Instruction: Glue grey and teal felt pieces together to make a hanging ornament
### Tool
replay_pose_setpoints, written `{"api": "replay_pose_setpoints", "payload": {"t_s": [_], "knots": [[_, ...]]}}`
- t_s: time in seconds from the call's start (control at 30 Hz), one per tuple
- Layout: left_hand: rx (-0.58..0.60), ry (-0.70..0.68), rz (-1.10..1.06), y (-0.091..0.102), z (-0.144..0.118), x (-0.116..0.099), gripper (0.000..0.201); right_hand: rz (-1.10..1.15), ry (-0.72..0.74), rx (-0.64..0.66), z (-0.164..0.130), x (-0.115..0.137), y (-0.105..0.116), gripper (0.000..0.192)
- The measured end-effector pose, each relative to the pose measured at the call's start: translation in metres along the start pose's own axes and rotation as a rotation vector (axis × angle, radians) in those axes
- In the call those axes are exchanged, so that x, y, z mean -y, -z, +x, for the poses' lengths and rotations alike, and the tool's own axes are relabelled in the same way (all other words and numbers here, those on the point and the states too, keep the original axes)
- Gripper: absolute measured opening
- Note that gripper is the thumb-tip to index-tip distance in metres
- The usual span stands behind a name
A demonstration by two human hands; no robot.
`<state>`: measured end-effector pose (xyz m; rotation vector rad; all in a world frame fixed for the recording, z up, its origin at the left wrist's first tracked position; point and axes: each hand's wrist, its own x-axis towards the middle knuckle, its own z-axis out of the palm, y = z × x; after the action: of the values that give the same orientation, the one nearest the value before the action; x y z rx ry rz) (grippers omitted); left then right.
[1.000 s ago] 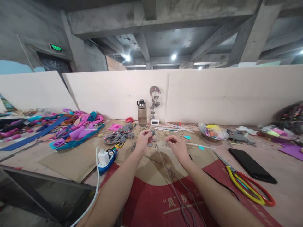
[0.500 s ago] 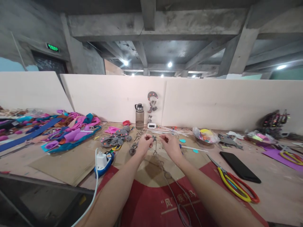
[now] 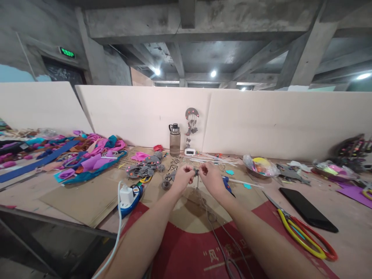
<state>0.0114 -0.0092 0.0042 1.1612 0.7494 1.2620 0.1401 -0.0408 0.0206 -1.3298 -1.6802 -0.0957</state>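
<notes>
Just above the cardboard, my left hand (image 3: 184, 179) pinches a small grey felt piece (image 3: 196, 172) between thumb and fingers. My right hand (image 3: 211, 179) is closed at the other side of the same piece, its fingertips touching it. A thin grey cord (image 3: 209, 224) hangs from the piece and trails in loops down over the red printed part of the board (image 3: 180, 252). Small shapes along the cord are too blurred to tell. Behind my right wrist a blue tool (image 3: 227, 184) is partly hidden.
Left are a blue power strip (image 3: 130, 201) with a white cable, grey felt pieces (image 3: 143, 166) and coloured cloth scraps (image 3: 95, 162). A bottle (image 3: 174, 141) and hanging moon ornament (image 3: 192, 114) stand behind. Scissors (image 3: 302, 234), a phone (image 3: 308, 209) and a bowl (image 3: 257, 170) lie right.
My right hand has moved left to the grey felt piece and closed at its edge, where before a gap showed. The whole view has shifted slightly.
</notes>
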Motion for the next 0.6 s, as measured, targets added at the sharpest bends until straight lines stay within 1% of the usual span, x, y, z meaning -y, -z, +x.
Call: {"api": "replay_pose_setpoints", "payload": {"t_s": [0.1, 0.23, 0.33, 0.4, 0.5, 0.6], "knots": [[-0.031, 0.010, -0.045, 0.002, 0.002, -0.001, 0.022, 0.046, -0.109, -0.035, 0.003, -0.014, 0.004, 0.021], [-0.038, 0.001, -0.108, 0.007, 0.006, 0.000, 0.026, 0.062, -0.207, -0.020, 0.003, -0.048, 0.027, 0.029], [-0.036, -0.006, -0.109, 0.010, 0.007, 0.001, 0.029, 0.045, -0.258, 0.024, -0.008, -0.076, 0.047, 0.028], [-0.037, -0.015, -0.105, 0.011, 0.008, 0.001, 0.030, 0.041, -0.298, 0.055, -0.020, -0.091, 0.056, 0.027], [-0.033, -0.031, -0.108, 0.011, 0.008, 0.001, 0.031, 0.066, -0.342, 0.080, -0.039, -0.106, 0.055, 0.027], [-0.020, -0.042, -0.082, 0.010, 0.008, 0.001, 0.033, 0.121, -0.368, 0.061, -0.042, -0.115, 0.042, 0.032]]}}
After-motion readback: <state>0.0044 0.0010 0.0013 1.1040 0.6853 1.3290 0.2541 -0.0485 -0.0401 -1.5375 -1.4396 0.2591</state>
